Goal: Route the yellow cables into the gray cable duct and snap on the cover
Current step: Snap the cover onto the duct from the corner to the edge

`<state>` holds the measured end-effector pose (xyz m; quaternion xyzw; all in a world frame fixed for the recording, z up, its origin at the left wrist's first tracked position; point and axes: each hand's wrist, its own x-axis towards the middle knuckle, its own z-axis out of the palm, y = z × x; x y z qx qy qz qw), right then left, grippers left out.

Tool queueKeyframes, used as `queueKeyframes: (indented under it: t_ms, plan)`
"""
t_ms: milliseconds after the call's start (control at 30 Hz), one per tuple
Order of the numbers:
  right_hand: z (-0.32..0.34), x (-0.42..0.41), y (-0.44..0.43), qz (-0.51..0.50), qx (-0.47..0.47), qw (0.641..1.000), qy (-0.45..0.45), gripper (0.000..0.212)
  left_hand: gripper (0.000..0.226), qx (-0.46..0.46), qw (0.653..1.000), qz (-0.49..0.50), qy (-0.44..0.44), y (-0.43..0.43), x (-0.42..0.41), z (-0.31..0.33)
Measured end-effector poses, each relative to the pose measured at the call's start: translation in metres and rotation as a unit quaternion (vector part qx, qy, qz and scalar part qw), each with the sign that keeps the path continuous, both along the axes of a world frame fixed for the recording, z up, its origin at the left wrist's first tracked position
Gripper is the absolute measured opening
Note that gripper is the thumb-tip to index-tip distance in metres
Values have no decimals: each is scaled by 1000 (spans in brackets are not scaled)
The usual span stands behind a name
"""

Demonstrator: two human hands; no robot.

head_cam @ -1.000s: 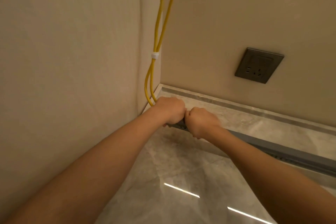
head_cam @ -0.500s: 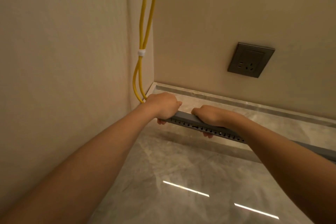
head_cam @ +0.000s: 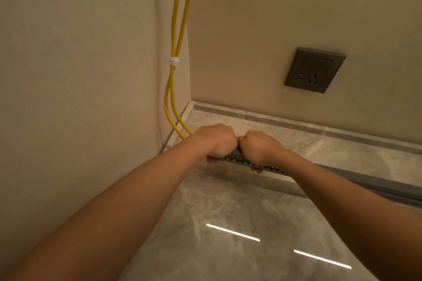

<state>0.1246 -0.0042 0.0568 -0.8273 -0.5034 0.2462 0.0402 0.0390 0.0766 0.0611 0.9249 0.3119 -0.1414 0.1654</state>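
Note:
Two yellow cables [head_cam: 174, 89] hang down the wall corner, bound by a white clip [head_cam: 173, 61], and curve out of sight behind my left hand. The gray cable duct [head_cam: 370, 183] lies on the marble floor and runs off to the right; its slotted side shows below my hands. My left hand [head_cam: 218, 141] is closed over the duct's left end. My right hand [head_cam: 258, 148] grips the duct right beside it, knuckles touching. The cables inside the duct are hidden.
A dark gray wall socket [head_cam: 315, 70] sits on the back wall above a marble skirting strip [head_cam: 296, 121]. The left wall [head_cam: 80, 75] stands close to my left arm. The glossy floor [head_cam: 228, 235] reflects two light strips.
My right hand has slid left along the duct until it meets my left hand; half a second ago the two were apart.

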Motion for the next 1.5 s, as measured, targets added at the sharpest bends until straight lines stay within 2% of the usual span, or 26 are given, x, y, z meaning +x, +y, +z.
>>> queueKeyframes:
  t_ms: [233, 367, 400, 500, 667, 767, 867, 933, 1033, 1100, 1200, 1267, 1300, 1333, 1400, 1433, 1467, 1500]
  plan:
    - [-2, -7, -1, 37, 17, 995, -96, 32, 36, 39, 999, -20, -19, -3, -7, 0]
    - [0, -9, -3, 77, 19, 986, -150, 16, 36, 35, 999, -20, -19, -1, -7, 1]
    - [-1, -10, -3, 82, 20, 983, -162, 18, 35, 32, 999, -20, -15, 0, -7, 1]
    - [-5, -10, -2, 75, 30, 980, -181, 22, 34, 31, 999, -25, -10, 1, -5, 1]
    - [-9, -11, -4, 84, 21, 977, -193, 15, 35, 47, 998, -45, -17, 1, -8, -2]
    - [-2, -4, 0, 89, -30, 990, -109, 26, 34, 57, 996, -68, -19, 2, -10, -3]
    - [5, 3, 2, 40, -22, 996, 71, 43, 29, 119, 988, -87, -34, 4, -13, -4]
    - [10, 9, -3, 21, -25, 982, 184, 51, 30, 141, 985, -91, -28, 7, -16, -7]
    - [14, 21, -7, 24, -82, 943, 323, 43, 33, 135, 987, -81, -7, 10, -23, -6]
    - [12, 27, -3, 58, -106, 931, 345, 41, 33, 135, 988, -78, -8, 8, -26, -2]
    - [5, 27, 3, 94, -88, 932, 339, 37, 38, 152, 986, -67, -27, 4, -29, 1]
    - [3, 27, 6, 123, -69, 939, 315, 43, 45, 194, 976, -35, -88, 3, -34, -4]
    - [3, 29, 7, 135, -61, 941, 306, 47, 46, 223, 960, -9, -171, 3, -38, -11]
    - [3, 31, 7, 143, -53, 940, 304, 49, 44, 254, 924, 22, -286, 1, -44, -18]
    - [1, 36, 7, 156, -37, 936, 314, 46, 28, 261, 813, 117, -507, -7, -55, -36]
    - [-1, 38, 6, 157, -29, 934, 320, 44, 17, 222, 752, 198, -588, -18, -60, -41]
    - [-2, 39, 6, 156, -21, 933, 325, 44, 11, 162, 698, 288, -635, -28, -63, -46]
    - [-3, 40, 6, 154, -14, 932, 327, 46, 14, 88, 653, 377, -650, -39, -65, -49]
